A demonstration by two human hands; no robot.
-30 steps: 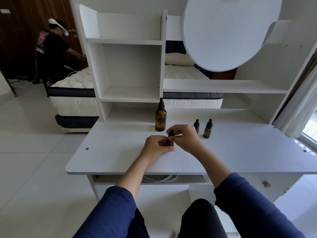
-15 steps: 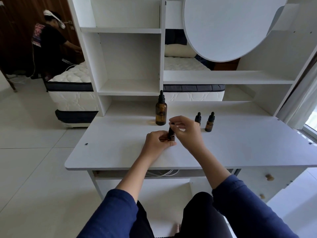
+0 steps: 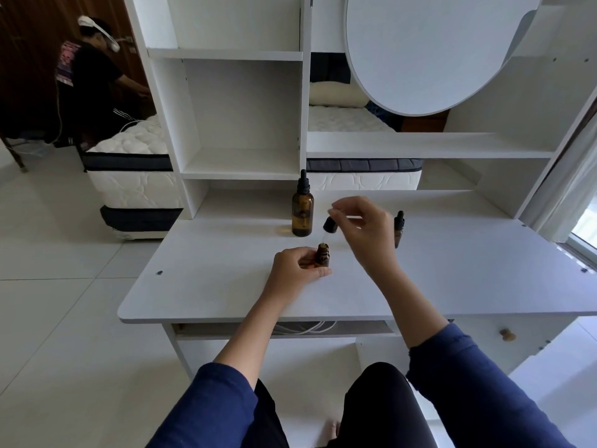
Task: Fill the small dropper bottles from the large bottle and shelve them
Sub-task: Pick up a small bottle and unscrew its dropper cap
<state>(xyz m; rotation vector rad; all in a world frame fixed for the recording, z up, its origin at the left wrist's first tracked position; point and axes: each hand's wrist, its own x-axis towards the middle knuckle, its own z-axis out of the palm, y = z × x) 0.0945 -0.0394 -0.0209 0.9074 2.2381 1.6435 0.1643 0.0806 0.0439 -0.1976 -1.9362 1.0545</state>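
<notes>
Two amber bottles matter on the white surface (image 3: 200, 286): the large bottle (image 3: 302, 213), capped in black, stands upright toward the back edge; the small dropper bottle (image 3: 322, 255), open-necked, sits upright mid-surface, my left hand (image 3: 298, 270) fingers clamped around it. Just above it, my right hand (image 3: 361, 226) fingers pinch its black dropper cap (image 3: 330, 225). Another small capped bottle (image 3: 399, 228) stands partly behind my right hand.

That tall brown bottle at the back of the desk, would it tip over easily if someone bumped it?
Probably. The large bottle stands tall and narrow on the smooth desk, top-heavy with its dropper cap. It looks like amber glass, so likely rigid, breakable, and apt to roll once down.
</notes>
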